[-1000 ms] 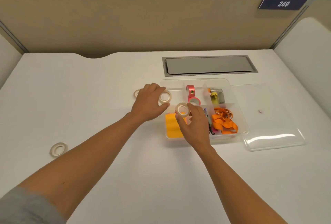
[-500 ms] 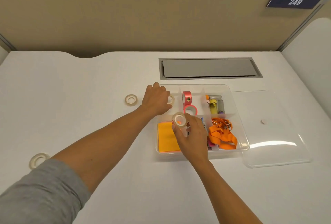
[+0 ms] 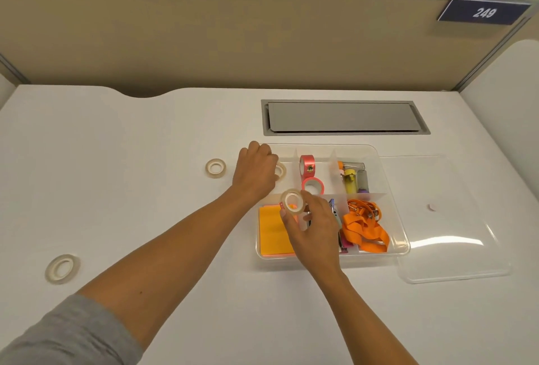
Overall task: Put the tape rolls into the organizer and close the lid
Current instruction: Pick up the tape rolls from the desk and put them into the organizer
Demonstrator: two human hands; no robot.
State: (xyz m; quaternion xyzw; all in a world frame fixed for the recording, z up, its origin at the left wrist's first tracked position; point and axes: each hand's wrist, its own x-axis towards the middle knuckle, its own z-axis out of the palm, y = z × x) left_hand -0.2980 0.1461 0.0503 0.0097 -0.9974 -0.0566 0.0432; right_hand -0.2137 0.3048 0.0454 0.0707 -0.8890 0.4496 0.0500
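Note:
A clear plastic organizer (image 3: 404, 243) with several compartments sits on the white desk. My left hand (image 3: 255, 173) reaches over its back-left compartment, fingers closed on a clear tape roll (image 3: 280, 170) that is low inside it. My right hand (image 3: 313, 227) holds another clear tape roll (image 3: 291, 201) above the orange sticky notes (image 3: 272, 230). Two red tape rolls (image 3: 312, 185) stand in the back-middle compartment. Two more clear rolls lie on the desk, one near the organizer (image 3: 215, 168) and one far left (image 3: 62, 268). The clear lid (image 3: 455, 236) lies flat to the organizer's right.
Orange lanyards (image 3: 366, 229) and markers (image 3: 351, 179) fill the right compartments. A grey cable hatch (image 3: 344, 117) is set into the desk behind the organizer. Beige partition walls enclose the desk at the back and sides.
My left hand has carried its tape roll from the organizer's left rim down into the back-left compartment. My right hand stays over the sticky notes with its roll.

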